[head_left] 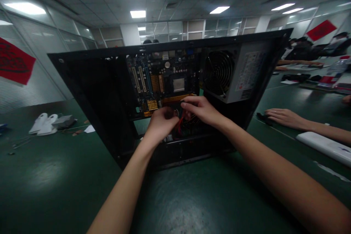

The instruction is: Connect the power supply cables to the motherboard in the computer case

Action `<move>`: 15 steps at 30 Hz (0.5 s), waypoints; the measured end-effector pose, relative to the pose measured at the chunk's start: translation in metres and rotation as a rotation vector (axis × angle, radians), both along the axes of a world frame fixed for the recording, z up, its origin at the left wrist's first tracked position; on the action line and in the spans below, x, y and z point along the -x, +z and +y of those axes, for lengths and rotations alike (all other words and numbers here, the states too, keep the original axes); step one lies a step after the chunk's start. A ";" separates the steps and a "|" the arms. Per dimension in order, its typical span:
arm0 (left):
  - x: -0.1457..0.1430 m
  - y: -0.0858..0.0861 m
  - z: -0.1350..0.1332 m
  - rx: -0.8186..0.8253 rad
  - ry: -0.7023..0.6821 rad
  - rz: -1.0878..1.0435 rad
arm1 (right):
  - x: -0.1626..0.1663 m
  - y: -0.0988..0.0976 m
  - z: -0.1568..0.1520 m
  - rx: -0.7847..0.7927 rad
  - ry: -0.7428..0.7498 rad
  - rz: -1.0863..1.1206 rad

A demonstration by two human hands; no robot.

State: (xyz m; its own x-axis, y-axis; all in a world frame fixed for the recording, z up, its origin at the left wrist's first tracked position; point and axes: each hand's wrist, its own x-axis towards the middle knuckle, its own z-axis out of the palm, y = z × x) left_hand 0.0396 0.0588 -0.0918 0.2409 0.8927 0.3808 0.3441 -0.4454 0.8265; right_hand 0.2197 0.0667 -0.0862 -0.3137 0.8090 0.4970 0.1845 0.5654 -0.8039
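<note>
Left hand (163,120): fingers curled nearly closed beside the wires; can't tell if it grips any.
Right hand (201,109): thumb and fingers pinched together, looks to have hold of the wires.
Red wires (180,126): between the hands, loose; ends hidden, connection unclear.
PC case (90,80): standing on green table (178,197), straight ahead; black, near side uncovered.
Power supply (242,75): in already, upper right; grey, round fan grille.
Motherboard (172,66): in already, at back; dark, pale and blue slots, orange strips.
Still open: wiring untidy, near side uncovered, no fan over the square chip area (179,85).
</note>
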 end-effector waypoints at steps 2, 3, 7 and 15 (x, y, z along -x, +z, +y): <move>0.001 0.000 0.001 0.114 -0.096 -0.107 | -0.001 0.001 0.001 0.056 0.025 0.026; 0.002 0.000 0.001 0.153 -0.129 -0.148 | -0.001 0.002 0.002 0.073 0.028 0.033; 0.004 0.002 -0.001 0.196 -0.165 -0.192 | -0.003 0.002 0.003 0.081 0.024 0.038; 0.004 0.002 -0.003 0.209 -0.123 -0.186 | -0.004 0.002 -0.001 0.041 0.049 0.026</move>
